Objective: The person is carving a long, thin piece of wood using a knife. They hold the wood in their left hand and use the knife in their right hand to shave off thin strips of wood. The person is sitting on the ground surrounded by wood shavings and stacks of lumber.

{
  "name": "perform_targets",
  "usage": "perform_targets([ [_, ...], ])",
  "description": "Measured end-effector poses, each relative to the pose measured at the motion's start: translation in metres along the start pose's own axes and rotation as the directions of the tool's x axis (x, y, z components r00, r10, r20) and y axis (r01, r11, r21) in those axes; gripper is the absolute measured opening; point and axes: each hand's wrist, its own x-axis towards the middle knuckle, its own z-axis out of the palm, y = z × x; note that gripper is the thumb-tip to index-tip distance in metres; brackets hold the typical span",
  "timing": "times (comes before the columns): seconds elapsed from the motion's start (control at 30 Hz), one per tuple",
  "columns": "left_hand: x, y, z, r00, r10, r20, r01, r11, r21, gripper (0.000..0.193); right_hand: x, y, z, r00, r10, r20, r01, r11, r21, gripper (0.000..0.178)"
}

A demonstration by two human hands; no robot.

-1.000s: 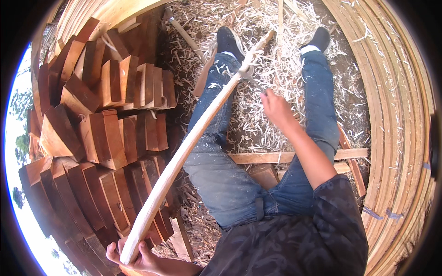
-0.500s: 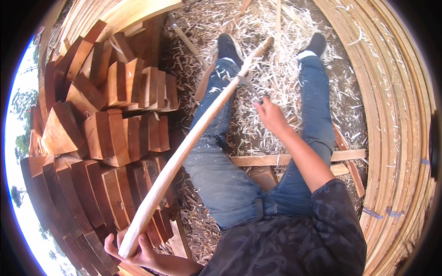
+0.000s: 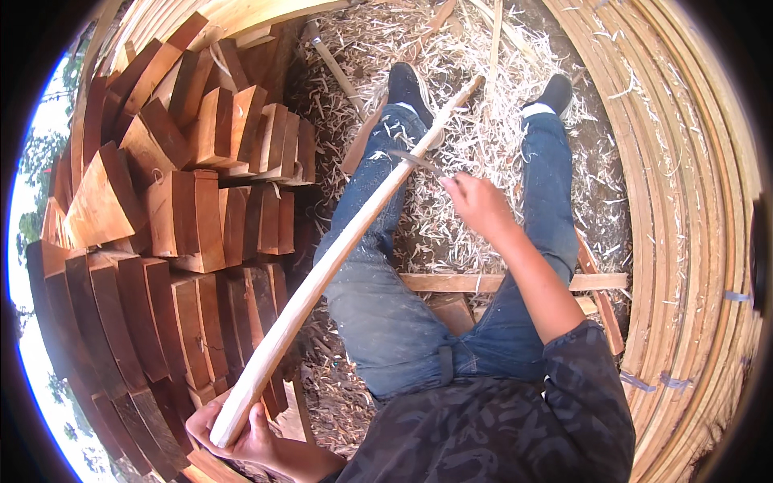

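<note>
A long peeled wooden pole [image 3: 312, 283] runs slantwise from the lower left up over my left thigh to between my feet. My left hand [image 3: 233, 435] is wrapped round its thick near end. In my right hand [image 3: 481, 206] is a knife [image 3: 419, 162], its blade lying across the upper part of the pole. The fist hides most of the knife's handle. Past the blade, the pole's thin far end [image 3: 475, 83] looks browner than the pale near part.
Stacked reddish-brown wood blocks [image 3: 173, 217] rise close on my left. Long pale boards [image 3: 668, 201] are piled along the right. Wood shavings [image 3: 451, 225] cover the ground round my legs, and a flat wooden strip [image 3: 467, 282] lies crosswise under them.
The knife blade has slid down the pole toward me, and my right hand has shifted slightly. My left hand keeps its hold on the near end. The view has tilted a little.
</note>
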Motion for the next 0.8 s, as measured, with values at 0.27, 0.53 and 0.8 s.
perform_targets([
  [0.27, -0.01, 0.003, 0.006, 0.998, -0.002, -0.065, -0.003, 0.998, -0.064, 0.054, -0.037, -0.056, -0.009, 0.98, -0.169, 0.105, 0.167, 0.986, 0.026, 0.046],
  [0.53, -0.014, -0.001, 0.007, 0.998, 0.07, -0.008, -0.07, 0.996, -0.057, 0.059, 0.001, -0.011, -0.012, 0.992, -0.116, 0.054, 0.125, 0.969, -0.214, 0.046],
  [0.8, -0.027, 0.005, -0.001, 0.99, 0.142, 0.015, -0.141, 0.988, -0.058, 0.058, 0.024, 0.06, -0.025, 0.997, -0.002, -0.083, -0.032, 0.912, -0.409, 0.05],
])
